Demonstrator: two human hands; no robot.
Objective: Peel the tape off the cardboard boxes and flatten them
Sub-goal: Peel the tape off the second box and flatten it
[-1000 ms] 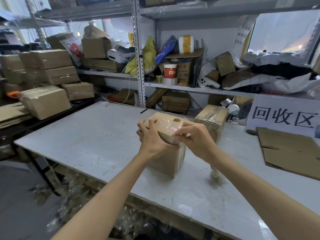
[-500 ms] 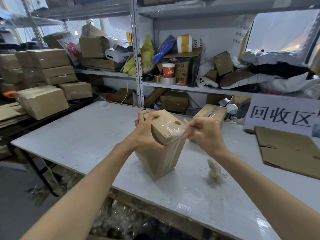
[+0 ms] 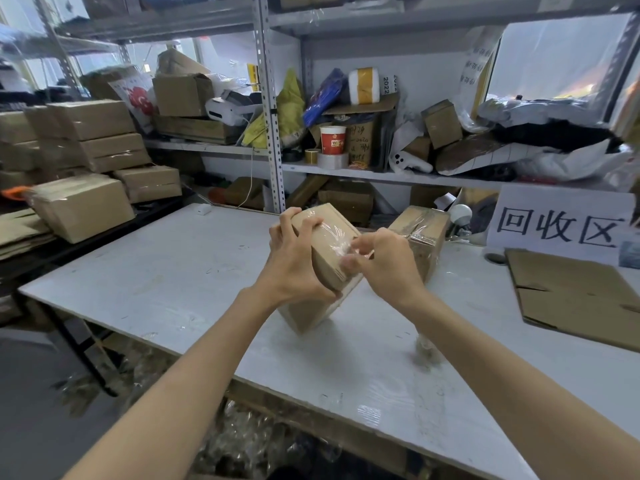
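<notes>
- Tape wad (image 3: 427,351) is lying crumpled on the white table (image 3: 173,282), nearest us.
- Left hand (image 3: 298,268) is gripping the cardboard box (image 3: 311,313), fingers curling over its top edge. The box is tilting on a lower corner on the table.
- Right hand (image 3: 388,265) is touching the clear tape (image 3: 334,237) on the box's upper face. Its fingertips are blurring, so I can't tell if it's pinching.
- Second taped box (image 3: 424,230) is sitting just behind.

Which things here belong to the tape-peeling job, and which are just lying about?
Job: tilted box, gripped by left hand; its clear tape, right hand on it; second taped box; flattened cardboard.
Lying about: red cup; white sign; white printer.
</notes>
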